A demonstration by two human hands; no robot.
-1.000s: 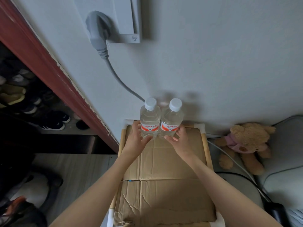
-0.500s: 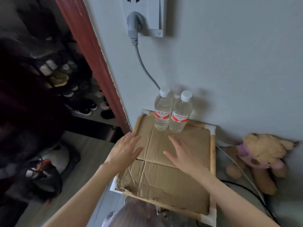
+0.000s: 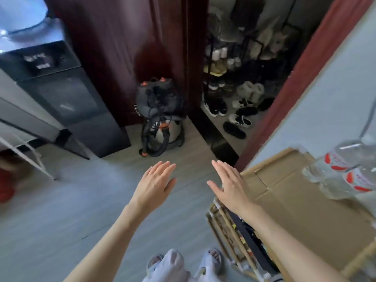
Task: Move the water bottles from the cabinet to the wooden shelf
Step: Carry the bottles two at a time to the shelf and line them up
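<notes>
Two clear water bottles (image 3: 341, 171) with red-and-white labels stand side by side on the cardboard-topped wooden shelf (image 3: 295, 200) at the right edge, blurred by motion. My left hand (image 3: 156, 184) hovers over the grey floor with straight fingers and holds nothing. My right hand (image 3: 230, 186) is held flat over the shelf's near-left corner, also empty, well left of the bottles.
A dark water dispenser (image 3: 61, 94) stands at the left. A vacuum cleaner (image 3: 160, 119) with a hose sits against the dark red door. A shoe closet (image 3: 240, 98) opens behind it. A red stool (image 3: 6, 186) shows at far left. My slippered feet (image 3: 183, 263) are below.
The view has swung left, away from the wall and shelf toward the room. Both hands let go of the bottles and drew back, and now are spread open over floor and shelf corner.
</notes>
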